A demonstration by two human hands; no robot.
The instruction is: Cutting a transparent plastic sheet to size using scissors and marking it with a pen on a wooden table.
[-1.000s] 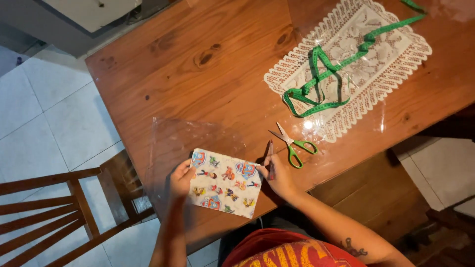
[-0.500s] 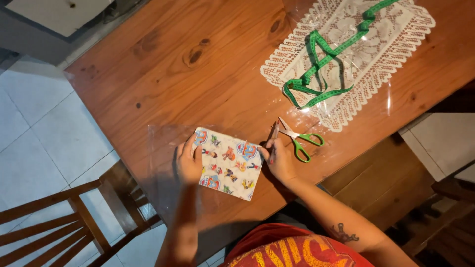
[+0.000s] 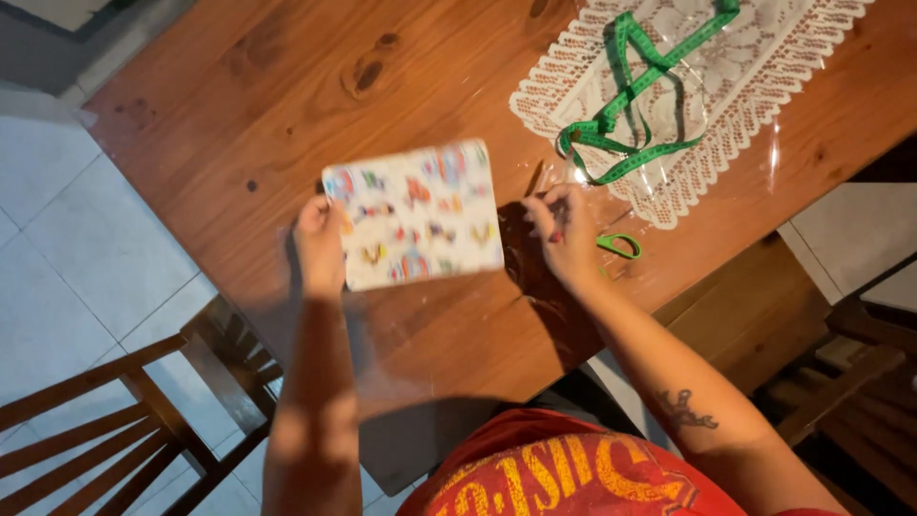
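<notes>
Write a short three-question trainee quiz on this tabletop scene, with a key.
1. True or false: the left hand holds the patterned fabric piece by its edge.
2. What lies on the white lace mat?
A. the green measuring tape
B. a red spool
C. a book
3. Fill in: the green-handled scissors lie on the wooden table beside the ____ hand.

Key
1. True.
2. A.
3. Right: the right hand is next to them; what its fingers pinch is too blurred to tell.
</notes>
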